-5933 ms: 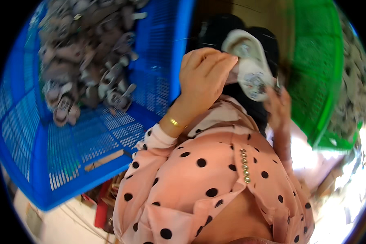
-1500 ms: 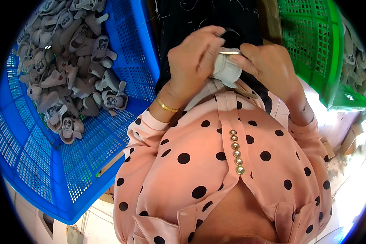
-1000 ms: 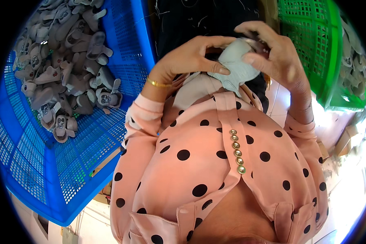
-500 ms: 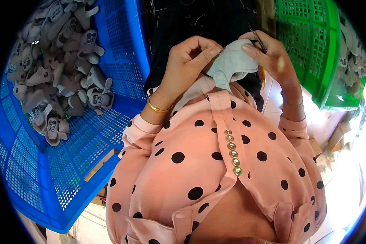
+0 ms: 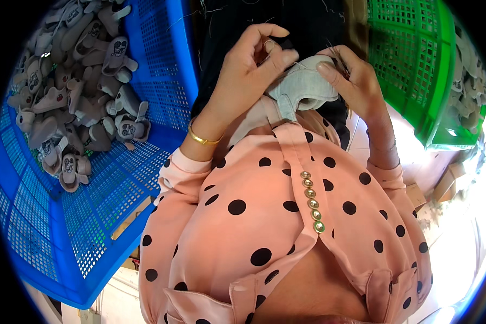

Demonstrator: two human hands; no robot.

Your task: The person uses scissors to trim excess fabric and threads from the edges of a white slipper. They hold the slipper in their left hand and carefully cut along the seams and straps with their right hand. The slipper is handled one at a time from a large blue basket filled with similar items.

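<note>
A pale grey-white shoe upper [image 5: 308,83], small with a strap hanging toward my shirt, is held in front of my belly. My right hand [image 5: 357,81] pinches its right edge, thumb on top. Part of a slim dark metal tool, like thread snips, shows between those fingers, mostly hidden. Just left of the upper is my left hand [image 5: 249,67], thumb and fingers closed together. A fine thread [image 5: 297,63] seems to run from its fingertips to the upper's top edge.
On the left a blue perforated basket [image 5: 100,216] holds a heap of grey shoe uppers [image 5: 59,102]. A green basket [image 5: 407,54] stands at the right, with more pale uppers [image 5: 464,81] beyond it. A cardboard box [image 5: 449,181] sits on the floor. Loose threads cling to my dark trousers.
My left hand has risen and drawn slightly away from the upper. The upper has tipped, showing more of its opening. The dark tool in my right hand shows less than before.
</note>
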